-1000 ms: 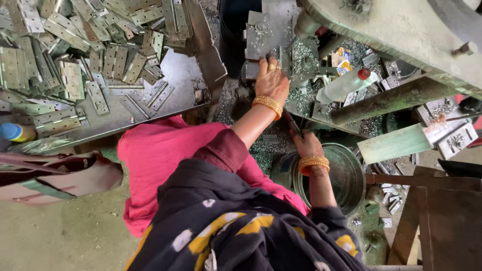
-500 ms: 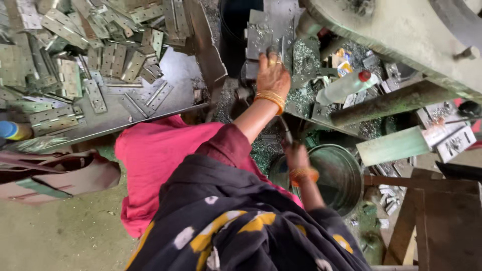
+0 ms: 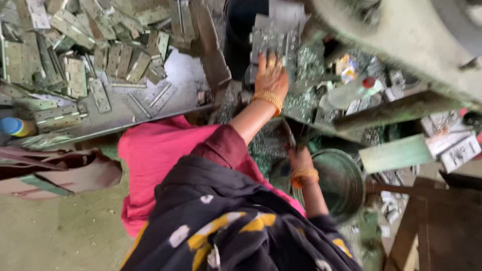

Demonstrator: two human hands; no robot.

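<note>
Feeding step in hand, judging by the reach. Left hand point(image 3: 271, 75) stretched forward, fingers spread flat on a perforated metal plate point(image 3: 273, 37) under the press frame point(image 3: 401, 40); pressing, not clasping. Right hand point(image 3: 300, 159) low beside the round metal pan point(image 3: 346, 183), grip too blurred to tell. Loose hinge blanks point(image 3: 75, 75) heaped well left of the grip on the surface point(image 3: 181, 85). Next move probably calls for seating the plate squarely.

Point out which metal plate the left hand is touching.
The perforated grey plate under the left hand at the machine; the other plates lie heaped apart on the tray.
</note>
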